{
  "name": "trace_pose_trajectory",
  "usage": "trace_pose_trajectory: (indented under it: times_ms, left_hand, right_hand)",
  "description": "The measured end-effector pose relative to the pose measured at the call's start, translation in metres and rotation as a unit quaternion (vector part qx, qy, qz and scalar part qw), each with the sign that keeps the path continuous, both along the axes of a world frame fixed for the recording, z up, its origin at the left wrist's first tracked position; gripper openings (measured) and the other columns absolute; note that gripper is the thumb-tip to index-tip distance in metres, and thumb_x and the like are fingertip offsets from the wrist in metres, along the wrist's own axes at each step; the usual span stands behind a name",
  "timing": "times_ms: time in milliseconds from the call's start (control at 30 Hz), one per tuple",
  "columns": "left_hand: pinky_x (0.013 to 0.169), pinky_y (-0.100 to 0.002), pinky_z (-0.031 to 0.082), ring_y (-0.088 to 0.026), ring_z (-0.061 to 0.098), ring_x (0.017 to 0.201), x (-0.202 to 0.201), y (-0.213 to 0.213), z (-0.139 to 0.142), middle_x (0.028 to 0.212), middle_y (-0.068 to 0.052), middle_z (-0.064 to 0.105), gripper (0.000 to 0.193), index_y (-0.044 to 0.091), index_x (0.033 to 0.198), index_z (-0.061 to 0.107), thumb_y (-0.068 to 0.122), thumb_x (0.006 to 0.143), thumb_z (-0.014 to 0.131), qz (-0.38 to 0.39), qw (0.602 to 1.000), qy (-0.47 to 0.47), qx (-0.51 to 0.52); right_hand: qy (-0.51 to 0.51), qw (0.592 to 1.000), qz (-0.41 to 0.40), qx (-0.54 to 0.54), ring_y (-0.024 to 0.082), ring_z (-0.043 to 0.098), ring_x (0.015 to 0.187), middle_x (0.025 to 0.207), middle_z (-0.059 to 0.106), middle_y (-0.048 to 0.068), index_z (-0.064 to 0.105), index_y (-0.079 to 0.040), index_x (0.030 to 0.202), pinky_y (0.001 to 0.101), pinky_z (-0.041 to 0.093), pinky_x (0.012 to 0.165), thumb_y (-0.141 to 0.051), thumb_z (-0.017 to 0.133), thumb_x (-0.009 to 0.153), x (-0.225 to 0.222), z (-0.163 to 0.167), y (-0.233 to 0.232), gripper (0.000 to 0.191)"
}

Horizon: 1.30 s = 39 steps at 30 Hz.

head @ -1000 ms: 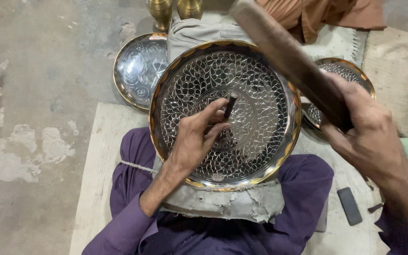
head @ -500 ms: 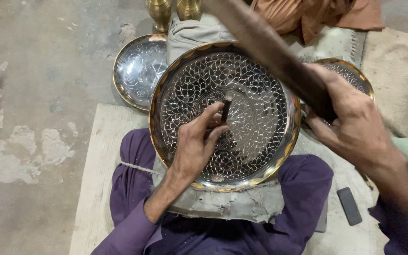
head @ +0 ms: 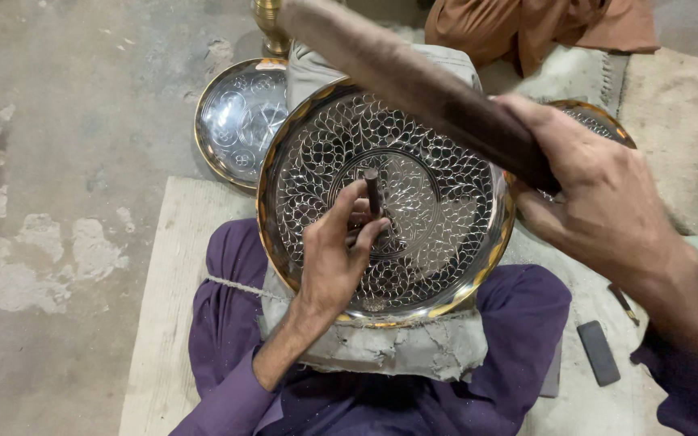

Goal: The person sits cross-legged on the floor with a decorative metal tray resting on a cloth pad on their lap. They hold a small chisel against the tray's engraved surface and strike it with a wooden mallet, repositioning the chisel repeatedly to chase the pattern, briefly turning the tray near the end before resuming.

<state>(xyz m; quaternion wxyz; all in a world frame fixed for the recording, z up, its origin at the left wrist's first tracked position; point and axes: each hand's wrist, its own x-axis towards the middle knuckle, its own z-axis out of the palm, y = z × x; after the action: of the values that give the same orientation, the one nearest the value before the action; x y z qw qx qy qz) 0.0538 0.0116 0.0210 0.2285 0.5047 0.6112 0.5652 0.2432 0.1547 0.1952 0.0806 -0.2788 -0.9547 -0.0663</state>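
The left hand [head: 334, 254] pinches a chisel [head: 372, 190] upright on the engraved tray [head: 317, 161], while the right hand [head: 599, 206] seemingly grips a raised wooden mallet [head: 414, 85]

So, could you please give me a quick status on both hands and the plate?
Left hand pinches punch on engraved plate. Right hand grips wooden mallet, raised. Nothing between.

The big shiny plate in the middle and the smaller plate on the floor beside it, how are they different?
The big engraved plate rests on a grey padded block on the person's lap; the smaller plate lies on the floor. The big plate is covered in dense leafy scrollwork; the smaller plate shows a few round motifs with smooth gaps. The left hand holds a dark chisel on the big plate; nothing touches the smaller plate. Both are round, silvery, gold-rimmed.
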Motion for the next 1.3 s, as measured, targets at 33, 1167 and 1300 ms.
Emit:
trace_pose_trajectory:
  times_ms: [33, 1167, 1300]
  left_hand:
    - [0.072, -0.035, 0.073, -0.025, 0.08, 0.09, 0.001, -0.001, 0.001, 0.101, -0.012, 0.076, 0.04, 0.012, 0.139, 0.05, 0.008, 0.101, 0.063, 0.007, 1.0, 0.004, -0.009]
    - [0.084, -0.036, 0.068, -0.023, 0.079, 0.1, -0.023, 0.001, 0.023, 0.109, -0.014, 0.078, 0.051, 0.013, 0.14, 0.059, 0.009, 0.091, 0.074, -0.069, 0.996, 0.035, -0.033]
    - [0.085, -0.035, 0.067, -0.023, 0.077, 0.103, -0.023, 0.004, 0.021, 0.114, -0.014, 0.077, 0.054, 0.015, 0.142, 0.058, 0.009, 0.091, 0.074, -0.076, 0.994, 0.071, -0.017]
  right_hand:
    - [-0.087, 0.996, 0.002, 0.035, 0.018, 0.07, 0.08, 0.104, 0.073, 0.002, 0.059, -0.024, 0.15, 0.0339, 0.058, 0.067, -0.026, 0.075, 0.086, -0.002, 0.003, 0.0, 0.065]
    - [-0.054, 0.992, -0.102, -0.048, 0.022, 0.07, 0.085, 0.115, 0.065, 0.007, 0.052, -0.033, 0.155, 0.0365, 0.059, 0.067, -0.024, 0.074, 0.086, 0.026, -0.011, 0.002, 0.073]
    - [-0.127, 0.983, -0.123, -0.04, 0.019, 0.069, 0.083, 0.112, 0.065, 0.004, 0.05, -0.038, 0.155, 0.0328, 0.058, 0.063, -0.028, 0.076, 0.084, 0.03, -0.021, 0.004, 0.077]
